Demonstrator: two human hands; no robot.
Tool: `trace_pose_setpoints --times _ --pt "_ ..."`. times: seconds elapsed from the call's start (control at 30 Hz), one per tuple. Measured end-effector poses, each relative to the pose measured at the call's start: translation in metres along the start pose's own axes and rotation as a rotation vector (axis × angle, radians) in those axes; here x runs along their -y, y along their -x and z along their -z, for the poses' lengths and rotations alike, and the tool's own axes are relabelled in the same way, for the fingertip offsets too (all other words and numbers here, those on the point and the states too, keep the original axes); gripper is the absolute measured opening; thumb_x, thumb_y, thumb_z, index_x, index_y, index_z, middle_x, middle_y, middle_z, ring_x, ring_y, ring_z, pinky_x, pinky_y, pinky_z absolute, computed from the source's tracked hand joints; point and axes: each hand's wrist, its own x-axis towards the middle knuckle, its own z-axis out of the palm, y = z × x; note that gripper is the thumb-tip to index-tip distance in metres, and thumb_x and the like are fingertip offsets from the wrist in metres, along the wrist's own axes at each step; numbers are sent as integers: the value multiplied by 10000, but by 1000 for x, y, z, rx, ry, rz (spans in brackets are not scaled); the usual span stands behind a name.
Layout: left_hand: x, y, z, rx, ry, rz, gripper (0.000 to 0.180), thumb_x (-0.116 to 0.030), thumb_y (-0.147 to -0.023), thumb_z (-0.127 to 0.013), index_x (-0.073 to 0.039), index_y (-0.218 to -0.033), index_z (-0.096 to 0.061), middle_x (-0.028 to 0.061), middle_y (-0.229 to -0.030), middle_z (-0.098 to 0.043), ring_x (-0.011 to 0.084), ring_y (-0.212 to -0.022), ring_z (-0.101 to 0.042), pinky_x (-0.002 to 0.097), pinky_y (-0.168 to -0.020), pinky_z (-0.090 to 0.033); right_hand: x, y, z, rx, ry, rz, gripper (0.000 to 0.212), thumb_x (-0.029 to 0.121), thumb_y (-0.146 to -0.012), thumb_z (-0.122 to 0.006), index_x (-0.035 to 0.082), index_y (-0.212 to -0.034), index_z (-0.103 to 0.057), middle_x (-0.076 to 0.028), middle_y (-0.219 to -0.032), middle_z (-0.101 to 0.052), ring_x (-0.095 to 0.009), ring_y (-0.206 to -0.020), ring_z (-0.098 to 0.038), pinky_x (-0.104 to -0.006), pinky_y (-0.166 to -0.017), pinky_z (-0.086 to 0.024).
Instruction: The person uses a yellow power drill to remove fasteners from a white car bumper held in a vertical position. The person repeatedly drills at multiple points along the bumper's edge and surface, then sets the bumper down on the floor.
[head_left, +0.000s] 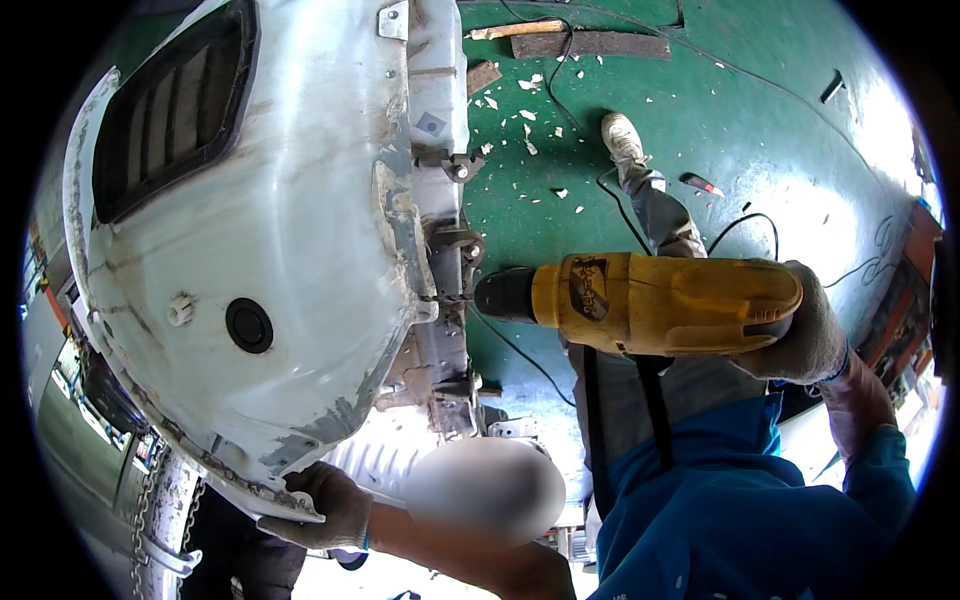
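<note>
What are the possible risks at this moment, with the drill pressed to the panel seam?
1. The left hand grips the torn lower edge of the white car body panel; the jagged metal may cut through the glove.
2. The right hand alone holds the yellow drill; if its bit jams, it may twist.

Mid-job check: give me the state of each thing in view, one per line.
yellow drill: gripped, bit against the panel's seam
right hand: gloved, closed on the drill's rear
left hand: gloved, gripping the panel's lower edge
white car body panel: scraped, paint worn along its edges
green floor: littered with white chips
</note>
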Motion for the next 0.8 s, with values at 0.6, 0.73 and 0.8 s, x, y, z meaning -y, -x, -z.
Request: trace_pose_setpoints --times 0.6,0.73,0.8 --pt "-9 -15 18 171 89 77 412 -263 -890 -732 -3 -1191 -627 136 -1093 -709 262 -944 -708 376 -859 -593 -13 2 18 56 27 50 807 5 -681 -842 -9 -1398 -473 -178 -1337 -615 -278 -1143 -679 -423 -1001 -568" --pt "-7 -6 11 59 115 90 409 -261 -887 -738 -3 -1186 -627 132 -1096 -709 263 -957 -711 380 -874 -593 -8 6 8 -126 -88 -8 774 55 -694 -857 -1 -1378 -498 -158 -1257 -670 -261 -1129 -683 -417 -994 -570" --pt "-7 13 -7 -222 162 1 404 -260 -888 -737 -4 -1182 -628 129 -1097 -709 259 -961 -712 376 -879 -592 5 3 6 -211 -193 -222 769 111 -670 -897 12 -1344 -541 -154 -1220 -692 -241 -1056 -712 -388 -944 -588"
